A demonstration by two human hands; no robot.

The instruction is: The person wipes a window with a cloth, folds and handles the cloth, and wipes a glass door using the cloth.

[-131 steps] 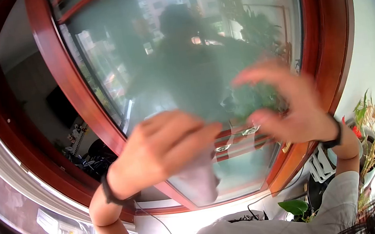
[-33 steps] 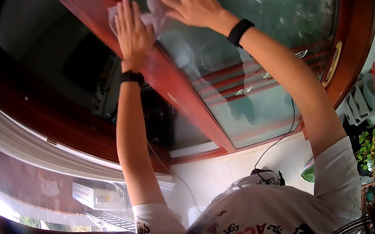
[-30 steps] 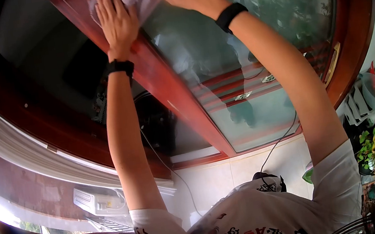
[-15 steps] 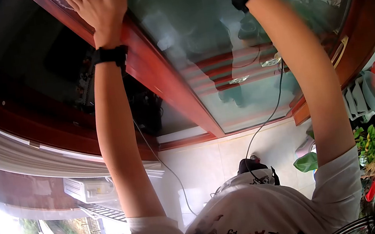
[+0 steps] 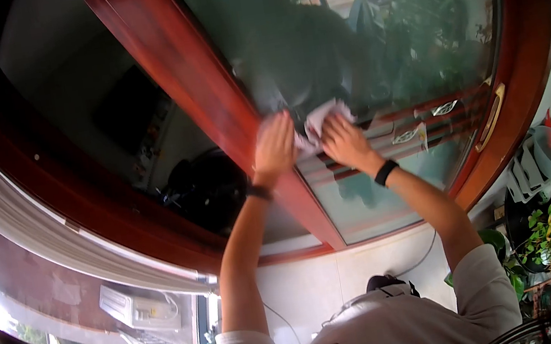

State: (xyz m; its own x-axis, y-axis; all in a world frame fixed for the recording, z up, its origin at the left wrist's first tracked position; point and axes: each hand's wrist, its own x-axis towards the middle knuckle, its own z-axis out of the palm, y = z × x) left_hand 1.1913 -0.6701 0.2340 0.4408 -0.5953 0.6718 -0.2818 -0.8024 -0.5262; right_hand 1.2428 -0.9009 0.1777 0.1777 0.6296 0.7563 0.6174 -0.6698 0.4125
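A pale pinkish cloth [image 5: 328,112] lies crumpled against the glass door pane [image 5: 371,53]. My right hand [image 5: 347,141] presses on it, fingers bent over its lower part. Beside it, my left hand [image 5: 275,145] rests on the red wooden door frame [image 5: 195,77] where it meets the glass. The left fingers are stretched out and slightly blurred, with the cloth's edge close by their tips. Both wrists wear black bands. What lies under the left palm is hidden.
A door handle [image 5: 491,117] is on the right frame. Potted plants [image 5: 545,233] and a stack of pale containers [image 5: 544,155] stand at the right. A curtain [image 5: 27,207] hangs on the left. A thin cable [image 5: 419,263] runs over the tiled floor [image 5: 332,273].
Both hands have come down from the top edge of the view to the middle, closer together. The cloth is now plainly visible under my right hand. The view has shifted too.
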